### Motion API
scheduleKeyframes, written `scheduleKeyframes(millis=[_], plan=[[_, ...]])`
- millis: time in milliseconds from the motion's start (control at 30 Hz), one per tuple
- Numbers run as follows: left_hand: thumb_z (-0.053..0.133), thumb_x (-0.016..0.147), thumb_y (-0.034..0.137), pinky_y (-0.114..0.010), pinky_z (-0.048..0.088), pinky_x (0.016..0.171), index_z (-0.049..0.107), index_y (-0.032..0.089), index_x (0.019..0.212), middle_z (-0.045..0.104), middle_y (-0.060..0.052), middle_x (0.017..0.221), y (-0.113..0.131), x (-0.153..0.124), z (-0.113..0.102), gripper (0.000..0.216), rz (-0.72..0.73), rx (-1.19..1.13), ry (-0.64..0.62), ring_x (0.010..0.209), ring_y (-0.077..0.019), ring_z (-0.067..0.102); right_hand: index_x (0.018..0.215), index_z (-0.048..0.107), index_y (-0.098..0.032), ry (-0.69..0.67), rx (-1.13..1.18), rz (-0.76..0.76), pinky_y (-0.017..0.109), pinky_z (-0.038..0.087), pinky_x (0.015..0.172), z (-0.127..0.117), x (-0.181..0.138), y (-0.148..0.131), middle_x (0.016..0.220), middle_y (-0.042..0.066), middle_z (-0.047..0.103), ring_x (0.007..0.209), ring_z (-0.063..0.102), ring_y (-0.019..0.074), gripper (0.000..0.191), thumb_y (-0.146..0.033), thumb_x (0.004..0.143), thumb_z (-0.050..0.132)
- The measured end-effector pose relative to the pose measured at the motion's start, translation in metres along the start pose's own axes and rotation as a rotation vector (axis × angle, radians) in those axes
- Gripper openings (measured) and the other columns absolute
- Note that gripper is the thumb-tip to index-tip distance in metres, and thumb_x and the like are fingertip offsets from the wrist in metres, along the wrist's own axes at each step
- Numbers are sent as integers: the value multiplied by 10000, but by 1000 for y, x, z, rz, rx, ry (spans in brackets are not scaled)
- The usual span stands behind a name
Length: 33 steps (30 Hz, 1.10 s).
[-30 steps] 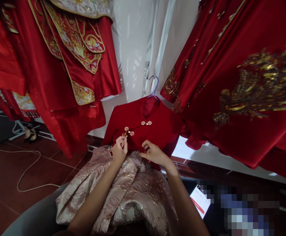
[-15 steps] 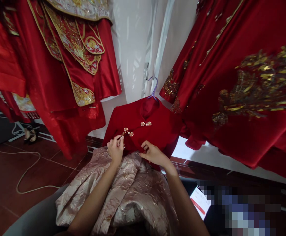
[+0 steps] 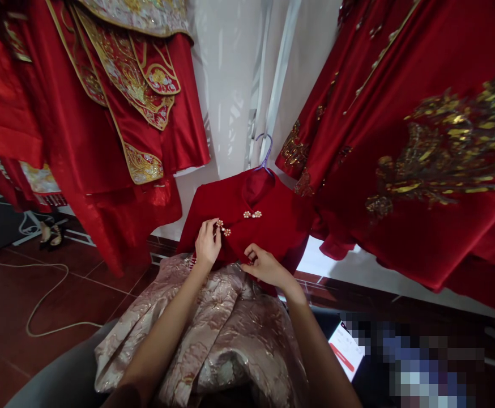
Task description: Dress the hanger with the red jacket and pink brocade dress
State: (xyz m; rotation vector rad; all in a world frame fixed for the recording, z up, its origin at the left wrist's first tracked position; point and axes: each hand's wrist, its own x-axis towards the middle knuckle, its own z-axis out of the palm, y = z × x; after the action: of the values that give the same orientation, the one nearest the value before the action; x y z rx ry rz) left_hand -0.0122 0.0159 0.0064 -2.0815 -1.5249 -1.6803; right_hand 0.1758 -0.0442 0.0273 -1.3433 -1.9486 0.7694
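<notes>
A red jacket (image 3: 230, 198) with a stand collar hangs on a purple hanger (image 3: 267, 148) in front of me. Below its collar sits a flower-shaped pearl clasp (image 3: 252, 215); a second pearl clasp (image 3: 226, 230) lies lower left on the front. My left hand (image 3: 208, 242) is closed in a pinch at that lower clasp, apparently on a beaded tassel (image 3: 193, 262) whose end shows beneath the hand. My right hand (image 3: 267, 266) pinches the jacket's front lower down. What lies between its fingertips is partly hidden. A pink-gold brocade garment (image 3: 230, 323) covers my lap.
Red embroidered garments (image 3: 141, 102) hang at left, and a red gown (image 3: 400, 170) with gold sequins hangs at right. A lit phone (image 3: 347, 351) lies by my right forearm. A pale cable (image 3: 67, 272) and dark shoes (image 3: 52, 233) are on the tiled floor.
My left hand has moved up to the lower clasp, turning so its back faces me. The tassel's end now shows below it. The right hand stays in place.
</notes>
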Motion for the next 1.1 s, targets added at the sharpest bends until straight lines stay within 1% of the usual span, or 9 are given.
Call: scheduleKeyframes(millis=[167, 300, 433, 667, 767, 833, 967, 1033, 1100], plan=[[516, 824, 218, -303, 453, 763, 504, 193, 987, 582, -47, 864, -5, 0, 1, 165, -58, 13, 15, 835, -178, 550, 846, 482, -197, -14, -3, 11, 221, 376, 514, 0, 1, 0, 731, -16, 547, 581, 520, 101, 250, -219, 656, 643], [551, 811, 266, -293, 447, 724, 484, 195, 970, 574, -25, 784, -4, 4, 1, 187, -61, 4, -10, 797, -179, 538, 854, 470, -192, -29, -13, 11, 215, 372, 510, -1, 1, -2, 755, -16, 552, 567, 506, 88, 248, -218, 664, 628], [512, 841, 238, -280, 451, 751, 483, 196, 1037, 574, -23, 796, -2, 4, -1, 202, -22, -39, 5, 804, -163, 550, 857, 477, -196, -28, -23, 17, 214, 372, 505, -2, 0, -3, 744, -17, 548, 571, 511, 92, 247, -223, 665, 629], [443, 898, 242, -283, 465, 788, 554, 211, 1055, 638, -57, 942, -5, -4, -6, 195, 106, -3, 13, 853, -161, 583, 859, 467, -192, -21, -35, -18, 220, 383, 515, -1, 1, 0, 753, -17, 543, 566, 509, 89, 243, -240, 680, 623], [432, 904, 232, -279, 463, 812, 542, 208, 1098, 638, -58, 983, -4, -5, -6, 225, 110, -13, 13, 886, -157, 585, 860, 469, -192, -21, -34, -11, 218, 385, 515, 0, 1, 1, 745, -20, 544, 564, 512, 87, 239, -236, 682, 622], [451, 894, 242, -270, 463, 799, 532, 199, 1113, 630, -57, 957, -3, -4, -6, 237, 92, -10, 13, 885, -155, 582, 860, 467, -192, -22, -29, -4, 214, 385, 503, -1, 1, 0, 753, -19, 546, 549, 507, 80, 242, -234, 680, 623], [549, 840, 303, -251, 452, 691, 551, 222, 1116, 586, -10, 747, 2, 2, -8, 288, 51, 58, -26, 751, -153, 557, 862, 454, -194, -27, 15, 22, 209, 388, 447, -1, 0, -3, 764, -22, 527, 482, 492, 64, 246, -246, 688, 620], [558, 835, 318, -253, 444, 673, 584, 249, 1098, 584, -12, 743, 3, 5, -10, 274, 65, 84, -29, 752, -157, 543, 871, 440, -198, -40, 79, 62, 211, 392, 412, -1, 0, -4, 769, -26, 511, 444, 497, 61, 256, -262, 695, 615], [542, 847, 310, -263, 443, 693, 613, 269, 1094, 594, -33, 808, 3, 6, -11, 260, 99, 99, 2, 803, -168, 533, 875, 421, -202, -58, 166, 100, 213, 404, 396, 0, 1, -5, 757, -35, 500, 425, 521, 68, 269, -280, 702, 613]])
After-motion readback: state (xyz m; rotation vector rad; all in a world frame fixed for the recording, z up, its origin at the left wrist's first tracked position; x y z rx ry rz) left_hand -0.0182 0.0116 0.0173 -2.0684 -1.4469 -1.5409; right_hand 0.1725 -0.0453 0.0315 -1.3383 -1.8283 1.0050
